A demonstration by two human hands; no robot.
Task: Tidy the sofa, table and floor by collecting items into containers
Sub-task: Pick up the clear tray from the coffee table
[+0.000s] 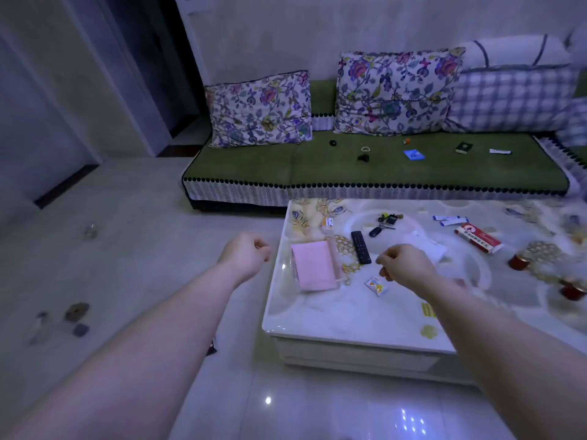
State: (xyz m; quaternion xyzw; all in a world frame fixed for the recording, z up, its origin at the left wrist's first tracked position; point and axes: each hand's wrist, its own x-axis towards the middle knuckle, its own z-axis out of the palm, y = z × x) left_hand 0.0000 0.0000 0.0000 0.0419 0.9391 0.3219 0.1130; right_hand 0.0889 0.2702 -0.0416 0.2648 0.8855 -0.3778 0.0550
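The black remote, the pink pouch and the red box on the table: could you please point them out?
black remote (360, 247), head view, middle of its body.
pink pouch (314, 265), head view, centre of its face.
red box (478, 237), head view, middle of its top.

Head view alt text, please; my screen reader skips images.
Two bare hands, left and right, reach forward with curled fingers over a cluttered table holding a remote. Behind stands a green sofa strewn with small items.

Head view, downward toward table (317, 325).
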